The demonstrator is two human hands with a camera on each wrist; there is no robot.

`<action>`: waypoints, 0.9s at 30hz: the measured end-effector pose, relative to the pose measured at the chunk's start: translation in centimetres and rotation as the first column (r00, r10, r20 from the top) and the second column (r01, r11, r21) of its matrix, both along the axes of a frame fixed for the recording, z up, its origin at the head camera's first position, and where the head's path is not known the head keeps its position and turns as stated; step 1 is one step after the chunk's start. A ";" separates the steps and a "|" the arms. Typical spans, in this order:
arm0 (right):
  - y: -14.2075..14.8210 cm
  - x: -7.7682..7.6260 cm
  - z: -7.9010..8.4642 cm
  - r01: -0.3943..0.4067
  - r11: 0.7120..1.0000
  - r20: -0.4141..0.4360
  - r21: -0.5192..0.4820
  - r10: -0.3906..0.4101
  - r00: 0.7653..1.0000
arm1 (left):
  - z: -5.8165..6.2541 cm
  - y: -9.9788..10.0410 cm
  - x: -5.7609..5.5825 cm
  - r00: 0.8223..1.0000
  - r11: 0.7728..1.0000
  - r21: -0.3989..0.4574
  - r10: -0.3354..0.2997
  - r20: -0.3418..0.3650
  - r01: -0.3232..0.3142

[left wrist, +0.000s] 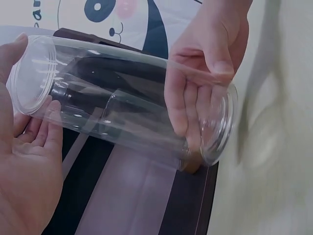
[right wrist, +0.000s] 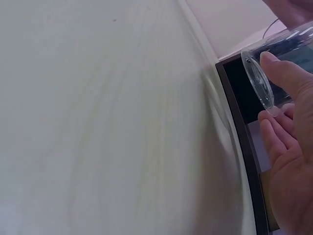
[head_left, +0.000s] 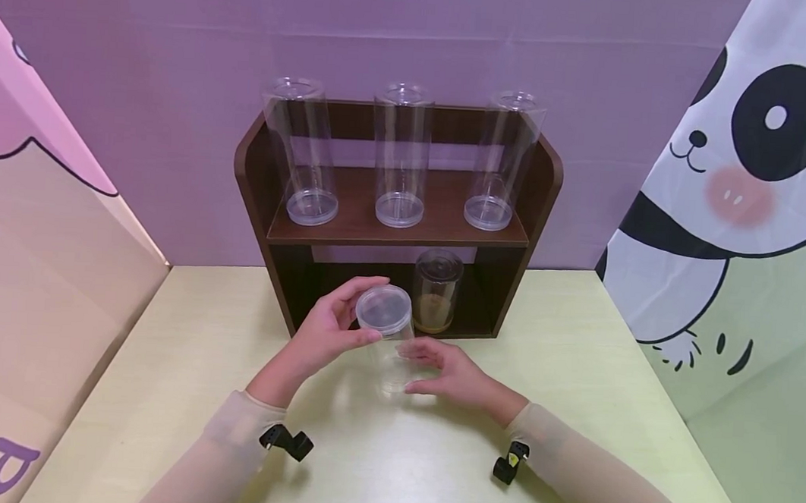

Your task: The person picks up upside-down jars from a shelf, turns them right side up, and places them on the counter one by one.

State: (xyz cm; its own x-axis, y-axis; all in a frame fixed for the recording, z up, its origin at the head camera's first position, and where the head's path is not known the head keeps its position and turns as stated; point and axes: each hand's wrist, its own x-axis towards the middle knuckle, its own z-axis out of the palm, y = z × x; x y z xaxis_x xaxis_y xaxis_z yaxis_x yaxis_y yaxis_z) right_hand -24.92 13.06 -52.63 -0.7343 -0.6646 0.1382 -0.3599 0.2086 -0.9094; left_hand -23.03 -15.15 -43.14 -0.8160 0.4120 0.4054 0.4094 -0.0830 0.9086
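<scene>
A clear plastic jar [head_left: 393, 361] with a frosted round lid [head_left: 384, 310] is held between both hands, just above the table in front of the shelf. My left hand [head_left: 334, 320] grips it near the lid, thumb at the front and fingers round the far side. Lower down, my right hand [head_left: 456, 374] holds the jar near its base, thumb and fingers on opposite sides. The left wrist view shows the jar [left wrist: 132, 93] with nothing visible inside. In the right wrist view, the thumb of the right hand [right wrist: 293, 142] rests by the base rim.
A dark brown two-tier shelf [head_left: 403, 239] stands at the back of the pale table [head_left: 185, 362]. Three tall clear cylinders [head_left: 402, 160] stand on its upper tier. On the lower tier, right of the held jar, is a dark-topped clear jar [head_left: 436, 295], brownish near its bottom.
</scene>
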 end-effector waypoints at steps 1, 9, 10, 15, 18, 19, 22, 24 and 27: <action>-0.1 0.0 0.0 0.003 1.000 -0.001 0.006 -0.003 1.000 | 0.0 0.1 0.0 1.000 1.000 -0.003 0.000 -0.006 0.000; -0.5 0.0 0.2 0.031 0.998 -0.035 0.045 -0.030 0.999 | 0.2 0.1 0.0 0.999 0.998 -0.055 0.026 -0.023 -0.028; -0.6 0.0 0.2 0.033 0.998 -0.038 0.047 -0.032 0.999 | 0.2 0.1 0.0 0.999 0.997 -0.065 0.033 -0.026 -0.034; -0.5 0.0 0.2 0.051 0.997 -0.047 0.064 -0.048 0.998 | 0.2 -0.3 0.2 0.997 0.992 -0.109 0.066 -0.035 -0.069; -0.2 -0.1 0.3 0.063 0.996 -0.057 0.070 -0.059 0.997 | 0.1 -0.9 0.2 0.995 0.986 -0.130 0.097 -0.028 -0.100; -0.1 -0.2 0.3 0.067 0.995 -0.064 0.071 -0.063 0.996 | 0.1 -1.2 0.2 0.994 0.984 -0.137 0.111 -0.025 -0.113; 0.3 -0.3 0.4 0.074 0.995 -0.074 0.070 -0.069 0.995 | 0.0 -2.1 0.3 0.988 0.976 -0.155 0.155 -0.012 -0.155; 0.6 -0.4 0.4 0.079 0.995 -0.075 0.068 -0.074 0.994 | 0.0 -2.9 0.3 0.985 0.973 -0.154 0.174 -0.002 -0.172; 1.1 -0.4 0.4 0.071 0.996 -0.078 0.057 -0.067 0.995 | -0.1 -4.1 0.5 0.981 0.971 -0.145 0.192 0.005 -0.189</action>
